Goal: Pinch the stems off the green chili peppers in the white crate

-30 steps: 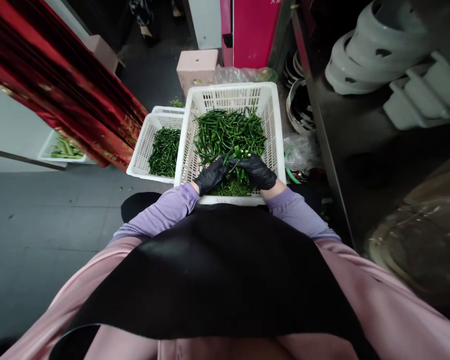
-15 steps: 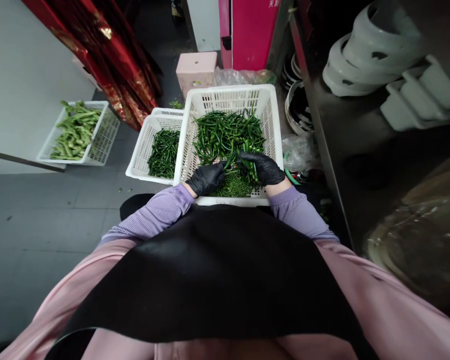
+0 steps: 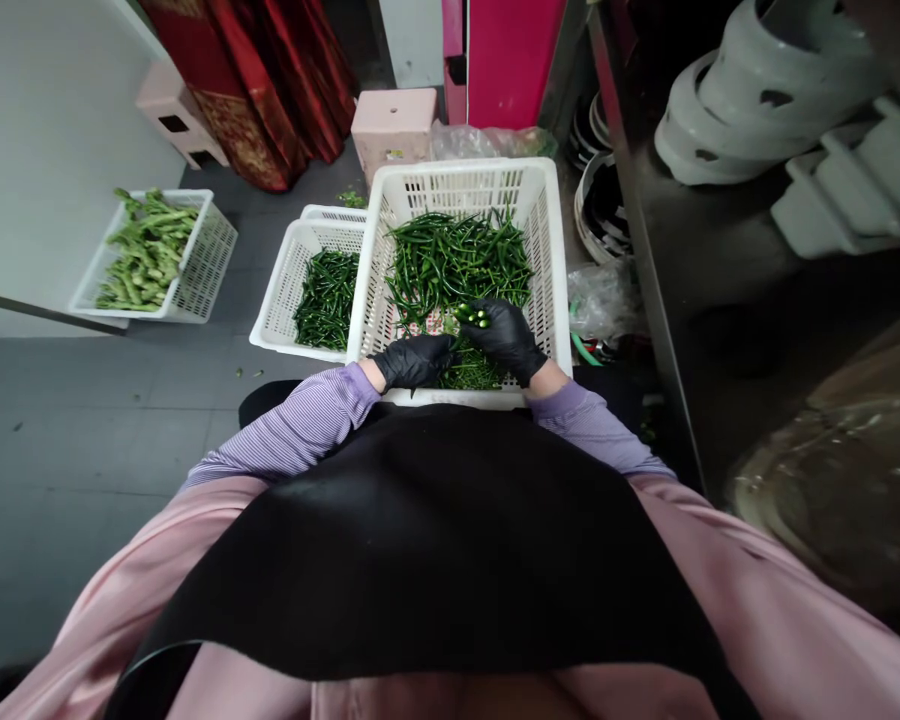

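So our right hand point(image 3: 504, 338) has its fingers wrapped around a small bunch of green chillies point(image 3: 472, 316), pale round ends poking out past the thumb side. Our left hand point(image 3: 414, 361) is just beside it, lower down, fingers curled in close together over the thin green stems point(image 3: 471, 374); honestly we can't tell if they're pinching anything. Both hands are in thin, wrinkly black gloves.

All this is inside the big white basket point(image 3: 465, 168), hard plastic with slotted walls. The main chilli pile point(image 3: 457, 255) sits in its far half, long, skinny, glossy and tangled, and the stems make a finer, duller heap at the near end. More dark chillies point(image 3: 326, 305) lie in the smaller white basket point(image 3: 268, 300) on the left.

Pose-wise, both forearms angle inward in striped purple sleeves point(image 3: 292, 425), left palm down, right hand turned inward, wrists near the rim above our smooth black apron point(image 3: 435, 540).
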`<state>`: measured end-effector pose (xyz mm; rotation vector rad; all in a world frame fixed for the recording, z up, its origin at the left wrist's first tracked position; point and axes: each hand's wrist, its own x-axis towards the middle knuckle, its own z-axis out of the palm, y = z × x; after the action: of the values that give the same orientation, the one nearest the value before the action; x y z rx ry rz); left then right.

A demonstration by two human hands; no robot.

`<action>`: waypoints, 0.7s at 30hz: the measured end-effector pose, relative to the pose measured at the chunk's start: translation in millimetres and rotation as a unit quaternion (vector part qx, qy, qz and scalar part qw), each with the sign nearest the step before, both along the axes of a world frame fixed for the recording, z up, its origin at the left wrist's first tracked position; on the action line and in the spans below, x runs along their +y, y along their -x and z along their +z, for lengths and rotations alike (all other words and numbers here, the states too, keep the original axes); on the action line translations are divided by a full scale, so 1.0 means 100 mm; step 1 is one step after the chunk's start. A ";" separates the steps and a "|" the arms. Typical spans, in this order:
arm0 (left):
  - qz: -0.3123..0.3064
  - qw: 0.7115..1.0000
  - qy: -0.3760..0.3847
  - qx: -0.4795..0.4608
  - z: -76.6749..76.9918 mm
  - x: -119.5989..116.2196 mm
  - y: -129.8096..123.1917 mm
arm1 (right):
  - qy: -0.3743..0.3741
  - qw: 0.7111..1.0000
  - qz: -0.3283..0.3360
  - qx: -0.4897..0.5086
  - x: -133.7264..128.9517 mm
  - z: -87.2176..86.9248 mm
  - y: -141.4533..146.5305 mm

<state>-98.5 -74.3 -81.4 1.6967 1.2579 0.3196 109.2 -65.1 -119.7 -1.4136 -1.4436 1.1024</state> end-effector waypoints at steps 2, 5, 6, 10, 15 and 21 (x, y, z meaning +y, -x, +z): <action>-0.115 0.983 -0.033 0.140 0.09 0.00 0.03 | 0.036 0.997 0.000 -0.064 0.05 -0.04 -0.09; -0.169 0.937 -0.075 0.296 0.23 0.00 0.10 | 0.077 0.996 -0.027 -0.048 0.11 -0.07 -0.26; -0.167 0.928 -0.082 0.323 0.27 0.00 0.10 | 0.078 0.997 -0.015 -0.007 0.11 -0.07 -0.30; -0.203 0.897 -0.116 0.376 0.35 -0.07 0.01 | 0.074 0.981 0.107 0.144 0.00 0.01 -0.23; -0.205 0.886 -0.126 0.395 0.30 -0.10 -0.09 | 0.089 0.973 0.117 0.178 -0.16 0.10 -0.10; -0.157 0.928 -0.069 0.332 0.09 -0.12 0.16 | 0.104 0.975 0.042 0.191 -0.19 0.19 -0.31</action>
<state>-114.8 -86.0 -72.7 2.1890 1.4182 -0.4062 140.4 -84.0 -101.1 -1.2016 -1.1442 1.5234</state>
